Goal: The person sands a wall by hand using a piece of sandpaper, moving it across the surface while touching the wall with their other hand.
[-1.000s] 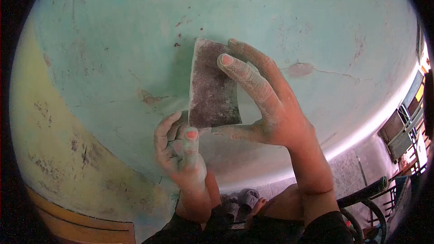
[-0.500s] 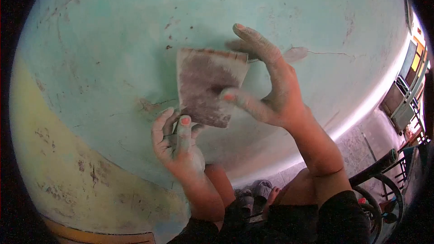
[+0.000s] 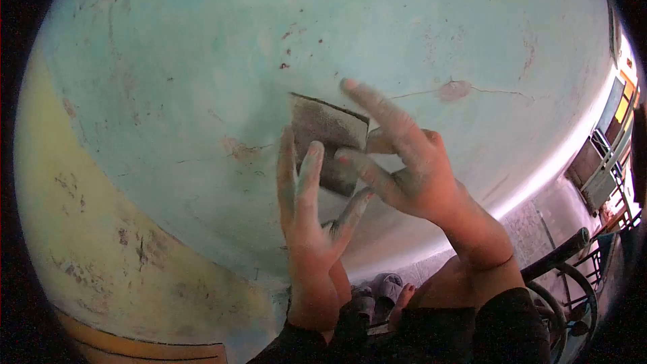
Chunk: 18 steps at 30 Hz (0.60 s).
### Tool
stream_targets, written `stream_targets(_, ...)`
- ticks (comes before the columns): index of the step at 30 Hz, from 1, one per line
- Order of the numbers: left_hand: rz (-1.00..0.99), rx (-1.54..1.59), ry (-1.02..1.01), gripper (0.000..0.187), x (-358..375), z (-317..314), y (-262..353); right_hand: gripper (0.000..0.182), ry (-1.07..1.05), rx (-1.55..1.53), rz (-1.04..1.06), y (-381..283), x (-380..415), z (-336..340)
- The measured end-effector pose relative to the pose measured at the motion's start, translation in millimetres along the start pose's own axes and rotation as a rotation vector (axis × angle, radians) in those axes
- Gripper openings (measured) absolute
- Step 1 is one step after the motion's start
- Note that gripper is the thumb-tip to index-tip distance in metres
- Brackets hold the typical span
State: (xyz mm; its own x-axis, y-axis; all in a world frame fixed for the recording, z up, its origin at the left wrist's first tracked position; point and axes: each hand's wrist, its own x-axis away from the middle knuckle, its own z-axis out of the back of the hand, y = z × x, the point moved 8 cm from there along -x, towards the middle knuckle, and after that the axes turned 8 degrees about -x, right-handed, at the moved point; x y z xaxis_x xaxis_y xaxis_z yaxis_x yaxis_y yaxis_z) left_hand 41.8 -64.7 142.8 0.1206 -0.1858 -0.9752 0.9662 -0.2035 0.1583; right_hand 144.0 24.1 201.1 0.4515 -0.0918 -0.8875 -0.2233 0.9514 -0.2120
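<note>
A worn, dusty piece of sandpaper (image 3: 328, 121) is in front of the wall, its grey-brown face turned towards me. My right hand (image 3: 414, 168) pinches its right side, thumb on the front; the index finger points up, free of the sheet, and the other fingertips are hidden behind it. At the lower left of the sheet is my left hand (image 3: 310, 222), fingers stretched and spread. One of its fingers lies across the front of the sandpaper, another runs along the left edge. Pale dust coats both hands.
Close ahead stands a green wall (image 3: 202, 47) with cracks and rough patches (image 3: 455, 91); its lower left part (image 3: 101, 229) is yellowish. Black curved metal tubing (image 3: 559, 256) stands at the lower right. Footwear (image 3: 387, 286) shows on the floor below.
The sandpaper has moved slightly right and down and now looks smaller, its face angled differently. My left hand has moved right and up, its fingers straightening. My right hand has lowered a little.
</note>
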Motion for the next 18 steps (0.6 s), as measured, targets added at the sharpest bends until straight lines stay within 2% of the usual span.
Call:
stream_targets(2, -0.005, 0.136, -0.066, 0.073, 4.4, -10.9, -9.5, 0.076, -0.122, -0.19, -0.039, -4.8, 1.0, -9.1)
stream_targets(3, -0.022, 0.146, -0.07, 0.073, 5.0, -13.0, -10.0, 0.076, -0.105, -0.178, -0.037, -7.2, 0.1, -5.0)
stream_targets(5, 0.122, 0.436, 0.023, 0.074, 9.9, -9.6, -24.3, 0.08, -0.171, -0.328, -0.042, -13.1, 0.8, -4.8)
stream_targets(7, 0.089, 0.358, 0.107, 0.076, 12.8, -2.8, -30.8, 0.08, -0.127, -0.241, 0.021, -13.1, -0.8, 2.8)
stream_targets(9, 0.26, 0.46, 0.239, 0.072, 15.8, 13.1, -57.3, 0.081, -0.092, -0.177, 0.086, -11.3, -4.4, 10.0)
stream_targets(10, 0.26, 0.45, 0.231, 0.072, 17.3, 17.8, -66.2, 0.079, -0.039, -0.048, 0.148, -11.7, -4.3, 18.8)
stream_targets(11, 0.342, 0.247, 0.352, 0.067, 23.7, 31.0, -83.6, 0.078, 0.018, 0.089, 0.206, -13.1, -4.6, 25.6)
stream_targets(12, 0.414, 0.048, 0.472, 0.063, 30.1, 42.6, -98.6, 0.075, 0.083, 0.046, 0.196, -9.3, -6.6, 32.0)
stream_targets(13, 0.405, 0.061, 0.465, 0.063, 30.6, 41.6, -113.5, 0.075, 0.095, 0.058, 0.194, -4.3, -8.7, 36.1)
stream_targets(15, 0.282, -0.341, 0.617, 0.058, 36.9, 53.6, -122.2, 0.072, 0.198, 0.334, 0.155, 7.0, -9.6, 49.4)
stream_targets(16, 0.335, -0.452, 0.549, 0.057, 35.7, 49.2, -128.7, 0.072, 0.201, 0.347, 0.161, 11.8, -8.2, 50.4)
stream_targets(18, 0.279, -0.508, 0.555, 0.056, 36.8, 39.0, -141.7, 0.067, 0.358, 0.502, 0.158, 24.0, -8.9, 60.5)
